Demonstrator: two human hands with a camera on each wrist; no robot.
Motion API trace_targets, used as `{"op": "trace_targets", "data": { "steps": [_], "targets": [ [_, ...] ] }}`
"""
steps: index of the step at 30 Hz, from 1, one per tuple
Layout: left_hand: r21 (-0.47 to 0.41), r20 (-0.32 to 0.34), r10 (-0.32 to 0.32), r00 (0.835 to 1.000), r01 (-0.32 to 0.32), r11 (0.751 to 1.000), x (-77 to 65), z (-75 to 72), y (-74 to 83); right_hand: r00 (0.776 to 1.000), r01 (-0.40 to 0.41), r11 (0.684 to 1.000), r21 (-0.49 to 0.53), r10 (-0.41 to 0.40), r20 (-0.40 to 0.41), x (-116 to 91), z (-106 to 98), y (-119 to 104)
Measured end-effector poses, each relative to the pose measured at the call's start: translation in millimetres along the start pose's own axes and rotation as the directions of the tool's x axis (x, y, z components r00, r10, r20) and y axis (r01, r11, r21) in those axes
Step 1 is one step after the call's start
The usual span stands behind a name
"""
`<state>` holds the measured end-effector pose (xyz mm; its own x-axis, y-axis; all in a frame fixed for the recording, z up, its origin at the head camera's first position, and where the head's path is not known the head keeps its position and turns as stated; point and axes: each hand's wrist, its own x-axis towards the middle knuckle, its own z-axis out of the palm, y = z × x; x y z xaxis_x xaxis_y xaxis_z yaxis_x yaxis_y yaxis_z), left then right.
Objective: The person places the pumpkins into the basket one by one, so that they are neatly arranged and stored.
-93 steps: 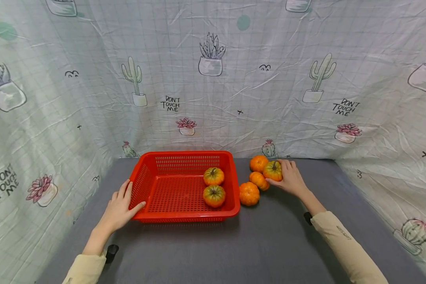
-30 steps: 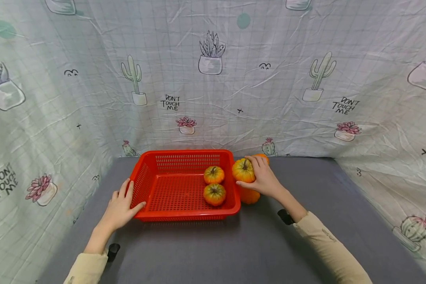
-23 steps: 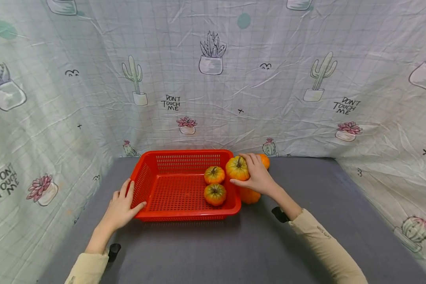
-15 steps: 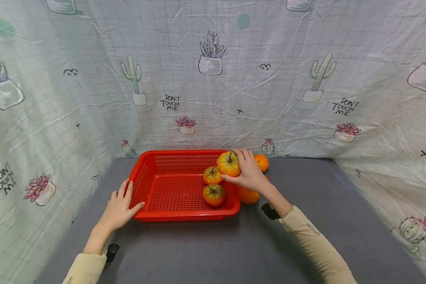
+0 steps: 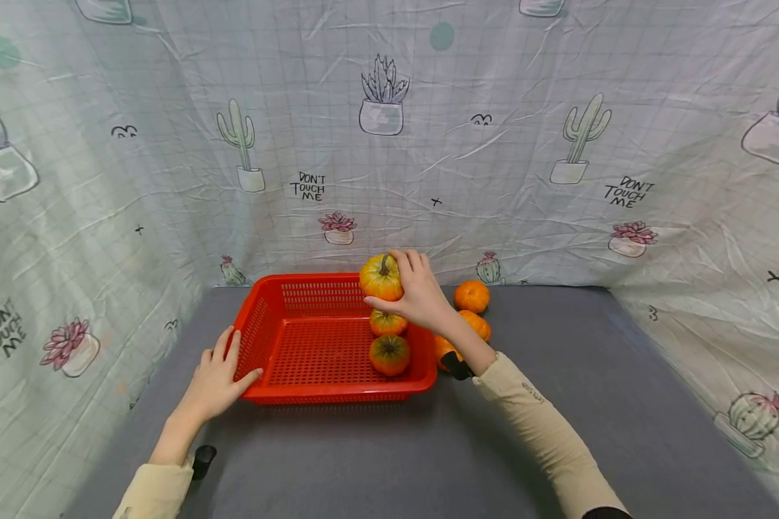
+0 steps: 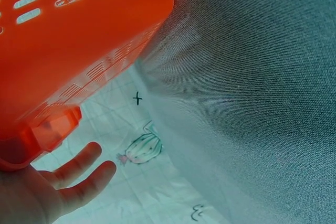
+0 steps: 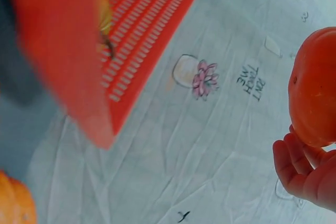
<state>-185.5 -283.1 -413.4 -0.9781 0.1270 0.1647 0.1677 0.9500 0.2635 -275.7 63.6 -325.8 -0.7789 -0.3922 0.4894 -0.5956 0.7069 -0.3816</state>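
My right hand (image 5: 420,292) grips a small yellow-orange pumpkin (image 5: 375,280) by its side, stem upward, above the back right part of a red plastic basket (image 5: 337,391). Seen from the right wrist, that pumpkin's smooth orange underside (image 7: 317,87) is at the right edge, fingers beneath it. Two more pumpkins lie inside the basket at its right: a front one (image 5: 389,355) and a back one (image 5: 387,324), partly covered by the raised hand. At the basket's left rim rests my left hand (image 5: 210,382), thumb over the edge; two of its fingers (image 6: 79,166) extend loosely in the left wrist view.
Right of the basket, on the grey tabletop (image 5: 389,461), sit three orange pumpkins: a rear one (image 5: 472,296), a middle one (image 5: 479,326) and a front one (image 5: 446,349) partly behind the right wrist. A printed cloth (image 5: 428,166) hangs around the table.
My right hand has taken the yellow-orange pumpkin from the group at the right, lifted it, and carried it left over the basket. My left hand has stayed at the basket's left rim.
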Motion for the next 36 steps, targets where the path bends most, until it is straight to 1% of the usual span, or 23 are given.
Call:
{"op": "trace_targets", "data": {
  "steps": [7, 13, 17, 21, 29, 33, 36],
  "targets": [
    [0.002, -0.004, -0.001, 1.000, 0.001, 1.000, -0.5, 0.3, -1.9, 0.999, -0.043, 0.999, 0.018, 0.044, -0.018, 23.0, 11.4, -18.7],
    [-0.006, -0.001, 0.002, 1.000, -0.002, 1.000, -0.2, 0.3, -1.8, 0.996, -0.081, 0.996, 0.044, 0.083, -0.032, 37.1, 27.8, -28.5],
    [-0.012, -0.005, 0.002, 1.000, -0.002, 1.000, 0.3, 0.4, -1.9, 0.993, -0.114, 0.992, 0.051, 0.115, -0.032, 45.6, 42.6, -31.1],
    [-0.008, -0.013, 0.000, 1.000, 0.000, 1.000, 0.9, 1.4, -3.5, 0.989, -0.149, 0.988, 0.041, 0.149, 0.001, 52.5, 61.1, -28.7],
    [-0.005, -0.021, 0.007, 1.000, -0.007, 1.000, 0.5, 2.4, -4.4, 0.979, -0.190, 0.981, -0.043, 0.192, 0.069, 58.8, 94.5, -14.2],
    [-0.005, -0.025, 0.008, 1.000, -0.009, 1.000, 1.2, 2.3, -4.2, 0.967, -0.231, 0.971, -0.067, 0.237, 0.095, 58.9, 106.3, -6.6],
    [-0.010, -0.024, 0.007, 1.000, -0.008, 1.000, 0.7, 2.2, -4.2, 0.955, -0.256, 0.963, -0.078, 0.265, 0.131, 58.2, 113.3, -2.4]
  ]
}}
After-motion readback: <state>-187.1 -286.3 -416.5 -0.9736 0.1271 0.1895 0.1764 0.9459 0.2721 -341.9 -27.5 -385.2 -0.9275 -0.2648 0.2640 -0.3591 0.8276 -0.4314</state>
